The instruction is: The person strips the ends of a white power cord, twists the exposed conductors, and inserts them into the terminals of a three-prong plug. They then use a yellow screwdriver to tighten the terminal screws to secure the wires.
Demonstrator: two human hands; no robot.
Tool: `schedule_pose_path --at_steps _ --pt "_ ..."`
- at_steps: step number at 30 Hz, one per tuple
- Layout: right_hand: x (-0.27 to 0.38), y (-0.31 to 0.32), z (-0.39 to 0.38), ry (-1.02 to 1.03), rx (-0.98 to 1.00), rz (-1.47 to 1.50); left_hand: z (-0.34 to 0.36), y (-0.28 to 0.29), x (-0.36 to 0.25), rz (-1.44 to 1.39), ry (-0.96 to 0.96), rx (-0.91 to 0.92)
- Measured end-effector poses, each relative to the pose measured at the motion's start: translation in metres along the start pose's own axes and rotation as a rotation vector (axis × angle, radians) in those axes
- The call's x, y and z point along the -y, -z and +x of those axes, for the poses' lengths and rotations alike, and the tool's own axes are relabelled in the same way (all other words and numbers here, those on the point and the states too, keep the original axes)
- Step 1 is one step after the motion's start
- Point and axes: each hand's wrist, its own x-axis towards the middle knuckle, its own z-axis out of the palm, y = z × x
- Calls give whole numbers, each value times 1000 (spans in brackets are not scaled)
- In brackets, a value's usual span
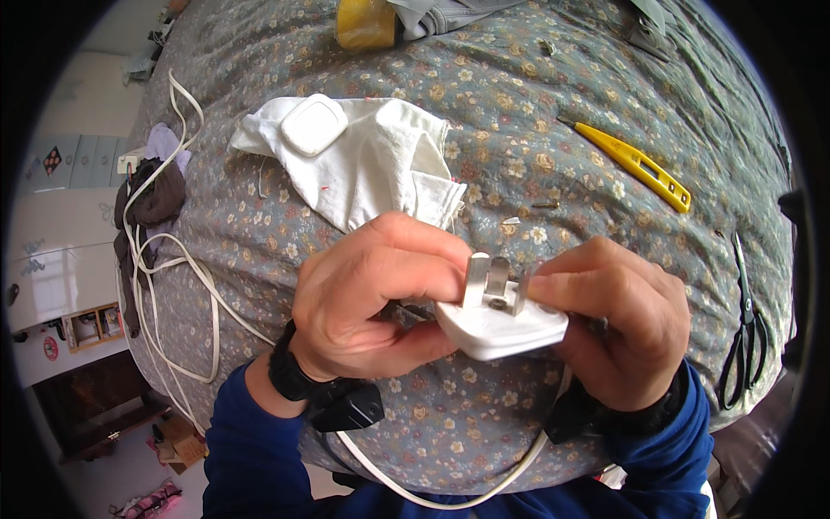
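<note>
Obs.: 1 white plug [503,333], w/ 3 metal prongs [496,275] up, held over floral sheet [519,95] toward near edge; L hand [367,290] has thumb & fingers slightly parted, gripping its L side, R hand [627,320] likewise its R. On sheet: 1 white cloth [372,169] w/ 1 square white cover [314,126] atop; toward R edge, 1 yellow cutter [633,164], 1 pr. black scissors [745,324].
</note>
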Motion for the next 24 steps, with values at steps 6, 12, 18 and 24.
schedule_pose_path --at_steps 6,12,18,24 --pt "-9 0 3 -694 112 562 1 -12 1 -508 525 -48" --pt "-13 -2 3 -701 120 583 0 -12 7 -580 550 -16" --pt "-13 -2 3 -663 99 608 1 -15 5 -573 570 -13" --pt "-14 3 8 -683 212 572 0 -13 6 -615 608 6"
